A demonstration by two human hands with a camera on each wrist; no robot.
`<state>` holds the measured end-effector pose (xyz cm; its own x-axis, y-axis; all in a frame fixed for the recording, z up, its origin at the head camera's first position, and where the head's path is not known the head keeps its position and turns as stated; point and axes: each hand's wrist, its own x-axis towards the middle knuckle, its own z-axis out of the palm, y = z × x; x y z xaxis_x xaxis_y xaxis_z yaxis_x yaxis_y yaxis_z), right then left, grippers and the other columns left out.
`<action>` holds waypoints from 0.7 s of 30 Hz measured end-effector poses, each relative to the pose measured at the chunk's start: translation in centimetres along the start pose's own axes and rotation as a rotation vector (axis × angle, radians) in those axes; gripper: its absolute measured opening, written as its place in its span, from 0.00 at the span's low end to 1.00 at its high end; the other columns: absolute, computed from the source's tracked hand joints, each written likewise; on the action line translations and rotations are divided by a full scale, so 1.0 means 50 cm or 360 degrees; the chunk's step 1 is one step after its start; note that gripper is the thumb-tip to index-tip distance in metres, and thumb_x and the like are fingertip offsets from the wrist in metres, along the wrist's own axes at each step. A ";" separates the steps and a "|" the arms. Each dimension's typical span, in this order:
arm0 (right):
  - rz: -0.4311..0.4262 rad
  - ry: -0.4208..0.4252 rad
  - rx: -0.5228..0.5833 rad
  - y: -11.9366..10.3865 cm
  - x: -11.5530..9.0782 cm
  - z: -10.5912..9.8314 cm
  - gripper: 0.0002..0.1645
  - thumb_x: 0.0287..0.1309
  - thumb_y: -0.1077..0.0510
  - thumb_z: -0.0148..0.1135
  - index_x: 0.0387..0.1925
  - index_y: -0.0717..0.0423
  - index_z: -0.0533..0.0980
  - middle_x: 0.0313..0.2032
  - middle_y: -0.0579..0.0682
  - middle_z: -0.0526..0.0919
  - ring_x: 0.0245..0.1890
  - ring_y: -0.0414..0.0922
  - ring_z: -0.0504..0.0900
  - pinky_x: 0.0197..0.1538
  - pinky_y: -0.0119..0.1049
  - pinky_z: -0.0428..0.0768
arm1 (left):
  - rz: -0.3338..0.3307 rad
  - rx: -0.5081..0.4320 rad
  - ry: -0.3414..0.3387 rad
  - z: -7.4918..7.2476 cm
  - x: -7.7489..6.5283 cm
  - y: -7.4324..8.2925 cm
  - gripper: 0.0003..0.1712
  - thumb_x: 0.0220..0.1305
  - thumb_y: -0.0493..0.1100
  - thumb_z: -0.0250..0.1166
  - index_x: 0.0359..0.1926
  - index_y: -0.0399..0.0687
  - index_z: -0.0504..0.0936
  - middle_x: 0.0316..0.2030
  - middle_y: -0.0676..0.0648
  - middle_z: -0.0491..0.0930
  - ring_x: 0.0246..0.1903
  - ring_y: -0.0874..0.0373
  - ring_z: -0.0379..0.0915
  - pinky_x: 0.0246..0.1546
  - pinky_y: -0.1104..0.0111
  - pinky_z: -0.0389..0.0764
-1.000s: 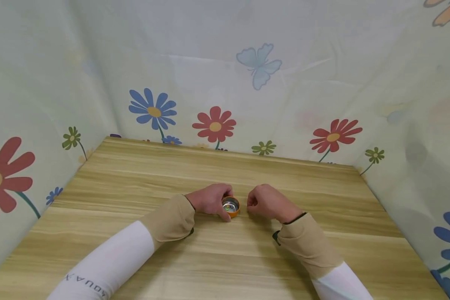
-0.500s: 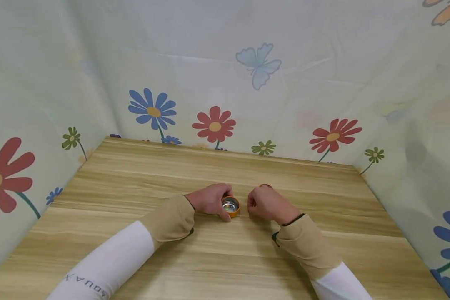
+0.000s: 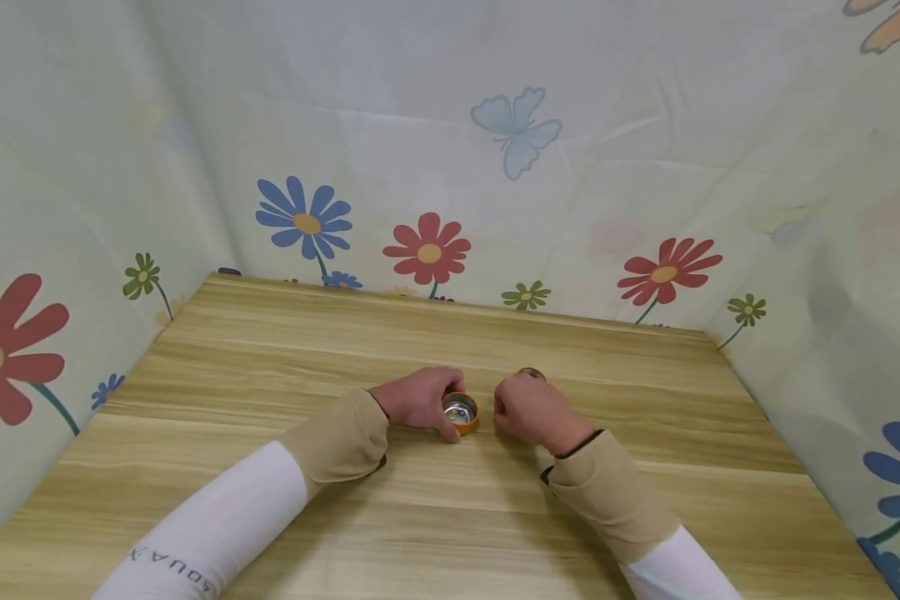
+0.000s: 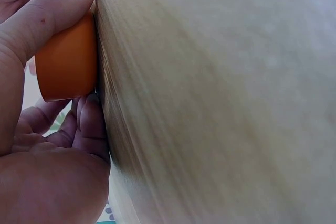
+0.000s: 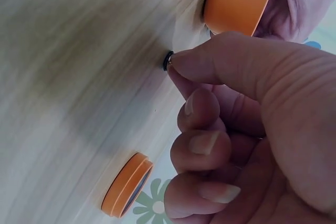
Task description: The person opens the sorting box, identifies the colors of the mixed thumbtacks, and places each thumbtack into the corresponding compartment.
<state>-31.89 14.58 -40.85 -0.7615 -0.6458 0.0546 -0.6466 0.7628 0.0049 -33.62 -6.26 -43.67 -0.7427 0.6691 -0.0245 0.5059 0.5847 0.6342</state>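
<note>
Left: your left hand (image 3: 420, 400) is curled round the orange tin (image 4: 67, 64), thumb at its near side, fingers at its far side. Tin stands upright on the wooden table (image 3: 345, 533), mouth up; a few small coloured bits lie inside, too small to identify. Right: beside the tin, with a gap, your right hand (image 3: 536, 408) pinches a small dark piece (image 5: 167, 61) between thumb and forefinger, other fingers curled; whether the piece touches the table, cannot tell. Just beyond that hand, on the far side: a shallow orange lid (image 5: 122, 186), on the table.
</note>
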 end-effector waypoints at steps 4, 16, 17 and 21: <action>0.0029 -0.0051 0.0007 -0.005 -0.002 -0.002 0.14 0.47 0.63 0.60 0.13 0.46 0.70 0.13 0.39 0.68 0.15 0.37 0.67 0.20 0.32 0.68 | -0.0003 -0.0012 -0.0001 0.001 0.001 -0.001 0.28 0.38 0.46 0.80 0.36 0.46 0.72 0.34 0.51 0.76 0.33 0.59 0.71 0.33 0.72 0.72; -0.0016 -0.0048 0.0044 -0.005 -0.003 0.002 0.18 0.50 0.65 0.57 0.10 0.47 0.68 0.10 0.39 0.60 0.12 0.37 0.59 0.18 0.32 0.60 | -0.0014 -0.0041 -0.0007 0.001 0.000 0.000 0.28 0.38 0.44 0.80 0.37 0.45 0.72 0.34 0.51 0.76 0.33 0.58 0.72 0.34 0.71 0.72; -0.0015 -0.0049 0.0042 -0.005 -0.003 0.001 0.19 0.51 0.65 0.57 0.10 0.47 0.67 0.10 0.39 0.59 0.12 0.37 0.58 0.18 0.32 0.60 | -0.0010 -0.0042 -0.0006 0.001 0.000 -0.001 0.28 0.38 0.44 0.80 0.37 0.45 0.72 0.34 0.50 0.76 0.33 0.58 0.72 0.34 0.71 0.72; -0.0027 -0.0040 0.0017 -0.005 -0.004 0.003 0.20 0.51 0.65 0.56 0.09 0.47 0.66 0.10 0.39 0.59 0.13 0.37 0.59 0.19 0.32 0.61 | -0.0003 -0.0047 -0.0005 0.000 -0.001 0.003 0.28 0.37 0.43 0.80 0.36 0.44 0.73 0.34 0.50 0.76 0.33 0.58 0.71 0.33 0.71 0.72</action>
<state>-31.58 14.53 -41.01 -0.7514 -0.6591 0.0293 -0.6595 0.7517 -0.0049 -33.51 -6.20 -43.61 -0.7421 0.6697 -0.0283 0.4913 0.5723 0.6566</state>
